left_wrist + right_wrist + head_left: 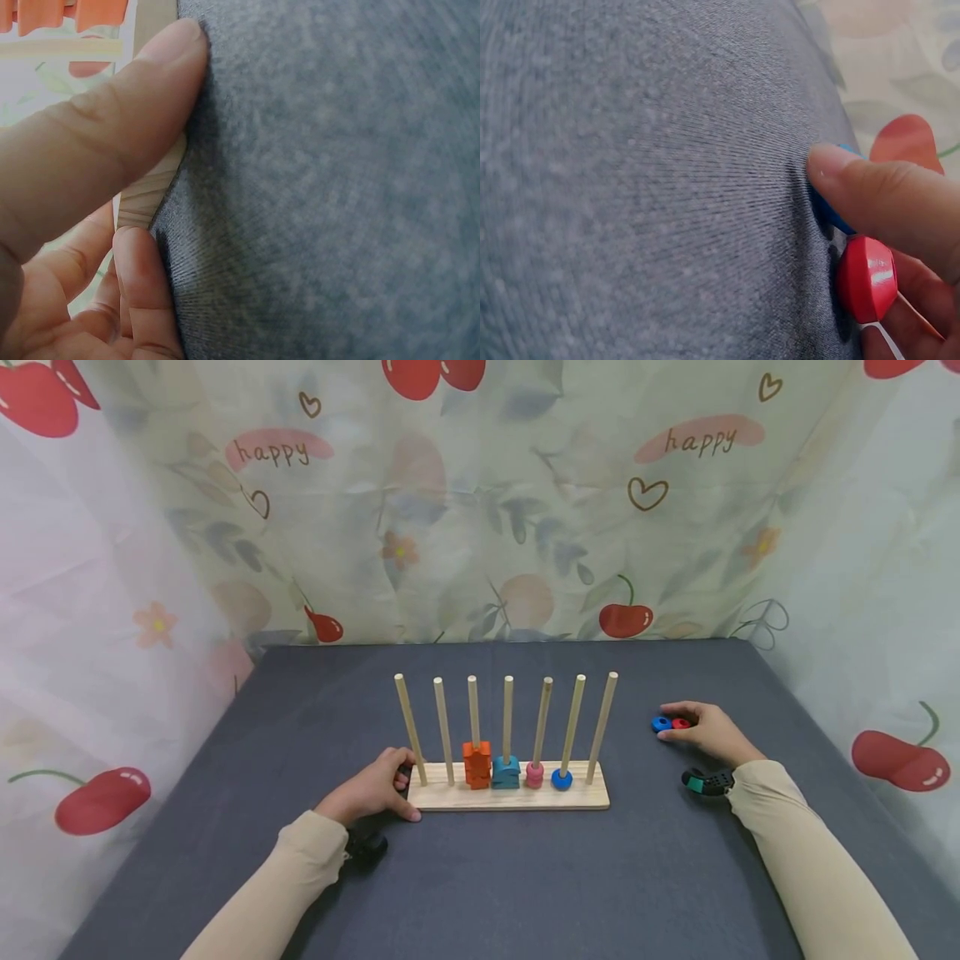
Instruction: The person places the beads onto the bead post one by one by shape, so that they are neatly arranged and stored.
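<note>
A wooden peg rack [450,799] with several upright pegs stands on the dark cloth. My left hand [378,787] grips the left end of its base, thumb [161,82] along the front edge and fingers at the end. Orange pieces [477,766], teal pieces [506,773], pink beads [534,775] and a blue bead [562,780] sit on separate pegs. Right of the rack, my right hand [708,731] pinches a loose blue bead [660,724], partly hidden by the thumb [870,187] in the right wrist view. A red bead [866,279] lies beside it, within the curl of the hand.
The dark cloth [525,885] covers the table. Patterned curtains [480,527] rise at the back and both sides. Black wrist devices [708,782] are worn on both wrists. The outer two pegs on the left and the far right peg [603,718] are bare.
</note>
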`<state>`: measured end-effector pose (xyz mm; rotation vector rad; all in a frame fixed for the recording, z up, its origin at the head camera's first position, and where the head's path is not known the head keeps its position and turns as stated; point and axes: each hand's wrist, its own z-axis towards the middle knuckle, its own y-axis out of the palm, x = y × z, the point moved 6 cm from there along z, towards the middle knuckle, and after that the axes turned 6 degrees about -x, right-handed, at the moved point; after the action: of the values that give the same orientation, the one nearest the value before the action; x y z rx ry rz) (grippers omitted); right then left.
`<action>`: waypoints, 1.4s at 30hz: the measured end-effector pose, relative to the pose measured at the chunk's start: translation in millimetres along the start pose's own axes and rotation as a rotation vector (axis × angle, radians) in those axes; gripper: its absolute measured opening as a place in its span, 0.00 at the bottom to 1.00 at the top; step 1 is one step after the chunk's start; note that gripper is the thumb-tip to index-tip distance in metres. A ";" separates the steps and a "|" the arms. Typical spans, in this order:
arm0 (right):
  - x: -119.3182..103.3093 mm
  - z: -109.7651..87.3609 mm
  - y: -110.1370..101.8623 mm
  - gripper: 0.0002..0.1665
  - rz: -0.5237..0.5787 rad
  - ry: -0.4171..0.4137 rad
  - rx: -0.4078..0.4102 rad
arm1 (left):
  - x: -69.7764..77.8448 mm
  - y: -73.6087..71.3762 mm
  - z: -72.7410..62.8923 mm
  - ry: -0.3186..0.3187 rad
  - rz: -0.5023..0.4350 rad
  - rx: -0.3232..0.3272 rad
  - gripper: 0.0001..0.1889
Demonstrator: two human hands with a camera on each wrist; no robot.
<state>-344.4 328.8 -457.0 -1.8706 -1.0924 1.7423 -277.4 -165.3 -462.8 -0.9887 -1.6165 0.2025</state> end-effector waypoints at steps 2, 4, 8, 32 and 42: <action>-1.4 0.2 -0.6 0.39 -0.025 0.002 0.008 | 0.2 0.1 0.2 -0.001 -0.001 0.003 0.39; -1.9 0.7 -1.2 0.36 -0.045 0.001 0.018 | -0.1 0.3 0.3 0.003 -0.001 0.002 0.39; -0.3 2.3 -2.2 0.33 -0.072 -0.004 0.035 | -0.1 0.4 0.3 0.011 -0.003 0.001 0.39; -108.3 -42.9 -42.4 0.30 0.230 -0.173 0.303 | 0.7 0.9 -1.3 0.020 -0.022 -0.005 0.39; -195.3 -79.6 -33.3 0.22 0.490 -0.486 0.314 | 0.6 -0.1 -1.4 0.012 -0.024 -0.006 0.39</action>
<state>-266.4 225.7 -287.0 -1.6454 -0.4601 2.5664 -276.2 -165.5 -461.9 -0.9732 -1.6180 0.1749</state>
